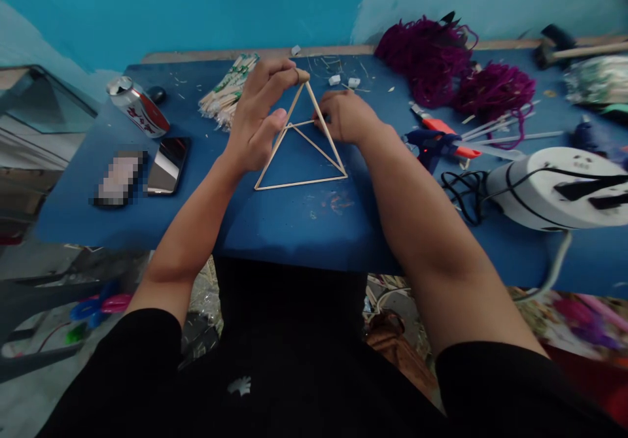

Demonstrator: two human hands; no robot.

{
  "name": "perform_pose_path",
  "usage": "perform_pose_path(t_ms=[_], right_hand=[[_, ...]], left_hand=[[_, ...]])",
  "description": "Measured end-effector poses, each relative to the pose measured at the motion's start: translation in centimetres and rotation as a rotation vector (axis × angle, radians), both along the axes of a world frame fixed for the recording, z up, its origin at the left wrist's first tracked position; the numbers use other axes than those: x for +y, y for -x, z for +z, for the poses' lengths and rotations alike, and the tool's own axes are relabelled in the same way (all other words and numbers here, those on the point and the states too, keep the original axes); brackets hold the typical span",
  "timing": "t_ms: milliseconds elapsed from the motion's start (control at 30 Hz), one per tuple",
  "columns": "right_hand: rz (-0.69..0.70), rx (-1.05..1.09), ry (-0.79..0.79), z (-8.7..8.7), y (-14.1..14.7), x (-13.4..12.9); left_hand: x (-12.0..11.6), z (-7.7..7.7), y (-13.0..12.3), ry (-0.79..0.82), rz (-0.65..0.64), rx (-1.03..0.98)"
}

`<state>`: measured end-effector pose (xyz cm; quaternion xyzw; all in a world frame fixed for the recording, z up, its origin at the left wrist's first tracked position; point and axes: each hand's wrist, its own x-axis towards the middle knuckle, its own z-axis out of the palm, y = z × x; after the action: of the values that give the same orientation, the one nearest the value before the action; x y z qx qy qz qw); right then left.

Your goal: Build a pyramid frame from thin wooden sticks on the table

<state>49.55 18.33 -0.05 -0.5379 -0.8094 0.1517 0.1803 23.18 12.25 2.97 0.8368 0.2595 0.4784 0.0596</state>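
A pyramid-shaped frame of thin wooden sticks stands on the blue table, its peak pointing up. My left hand is at the frame's left side, with its upper fingers curled at the peak and the thumb beside a slanting stick. My right hand is behind the right side of the frame, its fingers bent in near the back corner. The fingertips there are partly hidden, so what they pinch cannot be made out.
On the blue table, a can and two phones lie left; wrapped sticks lie behind my left hand. Rightward are purple yarn, a glue gun, glue sticks and a white round power strip with black cable.
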Motion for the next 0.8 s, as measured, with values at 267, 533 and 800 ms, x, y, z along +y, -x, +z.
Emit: perform_pose_path(t_ms=[267,533,800], right_hand=[[-0.002,0.066,-0.133,4.0,-1.8,-2.3],[0.004,0.87,-0.364,6.2,-0.5,-4.5],[0.048,0.739,-0.329,6.4,0.7,-5.5]], left_hand=[[-0.8,0.3,-0.1,-0.004,0.041,0.042],[-1.1,0.4,-0.1,-0.049,0.093,0.098],[-1.6,0.8,-0.2,0.005,0.078,0.094]])
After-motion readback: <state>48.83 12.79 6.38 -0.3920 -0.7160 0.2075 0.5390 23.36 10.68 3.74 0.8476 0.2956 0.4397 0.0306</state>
